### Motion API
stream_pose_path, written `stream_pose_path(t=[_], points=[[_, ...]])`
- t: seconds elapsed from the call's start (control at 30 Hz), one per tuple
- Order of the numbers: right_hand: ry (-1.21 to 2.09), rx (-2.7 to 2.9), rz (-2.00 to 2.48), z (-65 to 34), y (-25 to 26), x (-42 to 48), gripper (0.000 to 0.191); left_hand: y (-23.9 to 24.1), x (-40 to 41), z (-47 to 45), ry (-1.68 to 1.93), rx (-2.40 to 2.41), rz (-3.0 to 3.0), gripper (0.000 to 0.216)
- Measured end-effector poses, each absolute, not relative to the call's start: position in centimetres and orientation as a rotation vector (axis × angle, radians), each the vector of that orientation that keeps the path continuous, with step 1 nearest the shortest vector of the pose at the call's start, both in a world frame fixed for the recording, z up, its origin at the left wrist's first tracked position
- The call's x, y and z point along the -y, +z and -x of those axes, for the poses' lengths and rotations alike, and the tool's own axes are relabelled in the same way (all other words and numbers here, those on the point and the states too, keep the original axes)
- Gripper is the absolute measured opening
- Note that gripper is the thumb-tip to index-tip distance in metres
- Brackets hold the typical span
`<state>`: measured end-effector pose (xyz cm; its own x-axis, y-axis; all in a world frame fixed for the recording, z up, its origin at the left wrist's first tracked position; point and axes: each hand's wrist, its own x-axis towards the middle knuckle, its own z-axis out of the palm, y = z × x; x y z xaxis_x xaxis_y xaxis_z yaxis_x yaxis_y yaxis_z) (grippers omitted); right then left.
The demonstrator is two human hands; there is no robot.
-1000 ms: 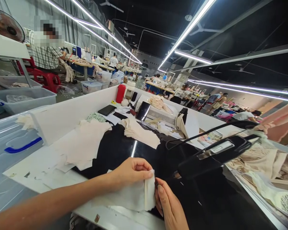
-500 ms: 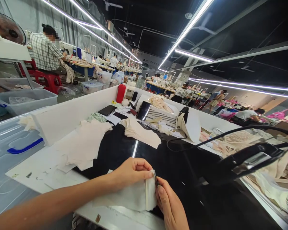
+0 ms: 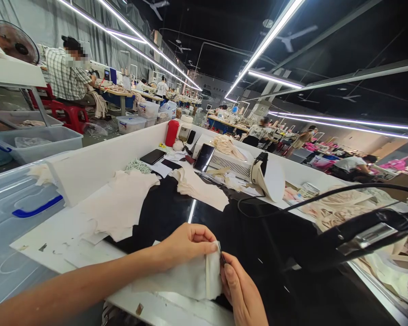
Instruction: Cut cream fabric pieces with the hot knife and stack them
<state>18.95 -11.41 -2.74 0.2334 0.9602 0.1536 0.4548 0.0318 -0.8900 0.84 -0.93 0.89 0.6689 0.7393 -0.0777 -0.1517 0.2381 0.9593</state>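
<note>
A pale piece of fabric (image 3: 180, 278) with a folded strip along its right side lies at the front of the black work surface. My left hand (image 3: 187, 246) is closed, thumb and fingers pinching its upper right corner. My right hand (image 3: 240, 285) is closed at the fabric's right edge. Between its thumb and fingertips shows the tip of a small dark, thin tool (image 3: 222, 256); the rest is hidden in the fingers, so its kind cannot be told. Beyond my hands lie one stack of cream cut pieces (image 3: 200, 188) and another spread of cream pieces (image 3: 122, 199) to the left.
A black-framed device (image 3: 357, 235) with a cable arches over the right side. At the back stand a slotted white machine (image 3: 231, 165), a phone (image 3: 204, 157), a black tablet-like slab (image 3: 153, 156) and a red cylinder (image 3: 171, 132). White walls border the table. Co-workers sit farther off.
My hands keep the same hold on the fabric and tool. The view has shifted very slightly. A skin-toned patch at the right edge is gone, and a distant person at right has changed posture.
</note>
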Motion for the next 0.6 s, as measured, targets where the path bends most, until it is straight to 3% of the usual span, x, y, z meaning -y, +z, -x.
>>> stream_pose_path(t=[0.6], points=[[0.715,1.354,1.577,-19.02,-2.80,11.51,0.064,0.93,1.04,-0.84,0.660,-0.603,-1.200,0.048]])
